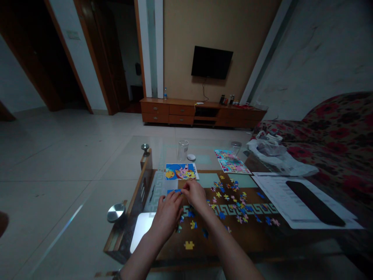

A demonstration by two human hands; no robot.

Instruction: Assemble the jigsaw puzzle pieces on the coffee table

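Observation:
My left hand (169,210) rests on the glass table over some blue joined puzzle pieces (174,191), its fingers stretched out and laid on their near edge. Close against it, my right hand (194,193) has thumb and forefinger pinched at the right end of those pieces. What sits in the pinch is mostly hidden, apparently a small blue puzzle piece. Just beyond the hands lies a cartoon picture sheet (182,171) with blue and yellow figures. Loose puzzle pieces (240,204) spread to the right, and a yellow puzzle piece (189,245) lies alone near the front.
A glass jar (183,150) and a white lid (191,157) stand behind the picture sheet. Another jar (235,148) is beside a second picture sheet (231,161). Papers (276,194) with a black phone (314,202) and a plastic bag (279,155) occupy the right side.

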